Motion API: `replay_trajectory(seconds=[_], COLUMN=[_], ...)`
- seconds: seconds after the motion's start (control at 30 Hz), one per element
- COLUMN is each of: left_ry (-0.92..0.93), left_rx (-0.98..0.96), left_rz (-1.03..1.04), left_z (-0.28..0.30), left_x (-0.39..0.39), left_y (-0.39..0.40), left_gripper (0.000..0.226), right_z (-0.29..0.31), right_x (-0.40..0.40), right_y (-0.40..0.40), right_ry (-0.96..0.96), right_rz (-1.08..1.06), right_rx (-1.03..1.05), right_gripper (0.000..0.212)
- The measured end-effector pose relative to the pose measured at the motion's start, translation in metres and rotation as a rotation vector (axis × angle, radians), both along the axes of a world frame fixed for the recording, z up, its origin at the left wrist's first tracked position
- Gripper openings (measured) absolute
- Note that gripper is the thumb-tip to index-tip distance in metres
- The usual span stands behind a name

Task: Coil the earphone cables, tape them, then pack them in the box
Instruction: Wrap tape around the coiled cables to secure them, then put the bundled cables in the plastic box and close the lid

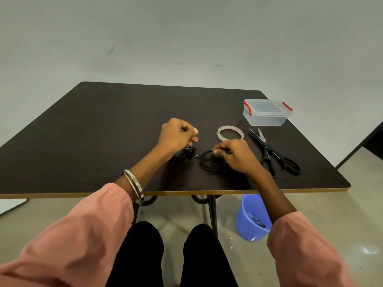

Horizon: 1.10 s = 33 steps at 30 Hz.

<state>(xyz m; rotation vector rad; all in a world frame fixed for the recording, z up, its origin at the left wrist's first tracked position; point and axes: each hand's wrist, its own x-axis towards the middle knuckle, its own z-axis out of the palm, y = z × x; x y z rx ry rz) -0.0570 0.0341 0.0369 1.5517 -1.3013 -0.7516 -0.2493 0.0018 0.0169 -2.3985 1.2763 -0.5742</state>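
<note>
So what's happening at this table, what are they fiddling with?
A person seated at a dark table is sorting out black earphone cables. The right hand holds a loose coil of cable down on the tabletop, its plug sticking out to the left. The left hand is closed above a second small black bundle. A tape roll, scissors and a lidded clear box wait nearby, untouched.

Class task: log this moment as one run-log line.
stage: coiling | right hand: on black earphone cable | left hand: closed above second cable bundle | tape roll, scissors: untouched | box: lidded
</note>
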Motion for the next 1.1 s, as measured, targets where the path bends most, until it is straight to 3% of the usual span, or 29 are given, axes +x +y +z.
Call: replay_trajectory(seconds=[0.2, 0.4, 0.57, 0.63, 0.87, 1.0, 1.1], left_ry=[0.032, 0.063, 0.125, 0.187, 0.408, 0.401, 0.493], left_rx=[0.009, 0.012, -0.008, 0.018, 0.223, 0.288, 0.354], left_rz=[0.033, 0.035, 0.018, -0.011, -0.011, -0.040, -0.117], left_z=[-0.002, -0.002, 0.017, 0.023, 0.021, 0.007, 0.002], left_x=[0.008, 0.004, -0.014, -0.027, -0.091, -0.120, -0.142], left_y=[-0.006, -0.017, -0.045, -0.065, -0.150, -0.182, -0.197], left_gripper=[0.010, 0.010, 0.009, 0.008, 0.009, 0.027, 0.036], right_z=[-0.003, 0.005, 0.029, 0.038, 0.034, 0.025, 0.019], right_x=[-0.003, -0.017, -0.039, -0.054, -0.111, -0.127, -0.132], right_y=[-0.014, -0.017, -0.041, -0.059, -0.144, -0.168, -0.180], right_ry=[0.126, -0.001, -0.488, -0.576, -0.502, -0.487, -0.593], right_rz=[-0.039, -0.035, -0.318, -0.494, -0.971, -1.014, -0.963], right_rx=[0.051, 0.098, 0.076, 0.003, -0.141, -0.005, 0.137], right_gripper=[0.021, 0.023, 0.021, 0.023, 0.031, 0.056, 0.064])
